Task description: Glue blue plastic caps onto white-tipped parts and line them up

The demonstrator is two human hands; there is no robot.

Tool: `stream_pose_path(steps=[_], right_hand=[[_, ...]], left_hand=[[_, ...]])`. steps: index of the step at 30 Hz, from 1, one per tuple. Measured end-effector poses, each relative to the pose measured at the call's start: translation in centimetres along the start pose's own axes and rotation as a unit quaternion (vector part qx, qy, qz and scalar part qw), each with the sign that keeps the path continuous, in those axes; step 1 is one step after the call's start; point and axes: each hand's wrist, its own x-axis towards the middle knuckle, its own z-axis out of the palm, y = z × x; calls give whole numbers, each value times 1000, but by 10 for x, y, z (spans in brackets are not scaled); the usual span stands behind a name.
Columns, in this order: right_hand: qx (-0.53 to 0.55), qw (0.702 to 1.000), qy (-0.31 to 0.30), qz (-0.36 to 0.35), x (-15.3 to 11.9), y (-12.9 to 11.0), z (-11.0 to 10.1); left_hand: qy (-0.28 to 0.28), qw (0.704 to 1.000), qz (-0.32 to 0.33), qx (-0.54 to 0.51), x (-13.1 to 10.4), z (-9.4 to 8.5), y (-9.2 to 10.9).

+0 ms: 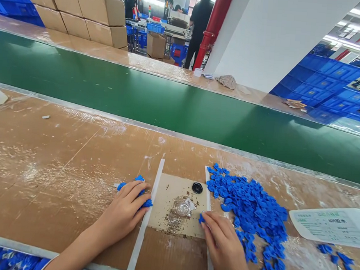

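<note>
My left hand (129, 207) rests on the brown table with its fingers curled over a few small blue pieces (140, 178). They look soft and rubbery, and the fingers partly cover them. Between thumb and fingertips, my right hand (223, 245) pinches one small blue piece (201, 218) at the right side of a beige card (166, 191). On that card lie a clear round plastic part (182, 208), a black round cap (197, 188) and dark crumbs. A large heap of the same blue pieces (252, 206) spreads just right of my right hand.
White tape strips (142, 231) flank the card. A cut white plastic piece with a label (334, 224) lies at right. Beyond the table runs a green conveyor belt (139, 95). Cardboard boxes (93, 5), blue crates (328, 85) and a person in dark clothes (200, 21) are behind it.
</note>
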Motion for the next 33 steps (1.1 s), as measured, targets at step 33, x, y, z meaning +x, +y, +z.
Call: stream_pose_path(steps=[33], right_hand=[[525,794,74,297,23,-76,4]], left_hand=[[-33,532,-411,-739,14,-3,75]])
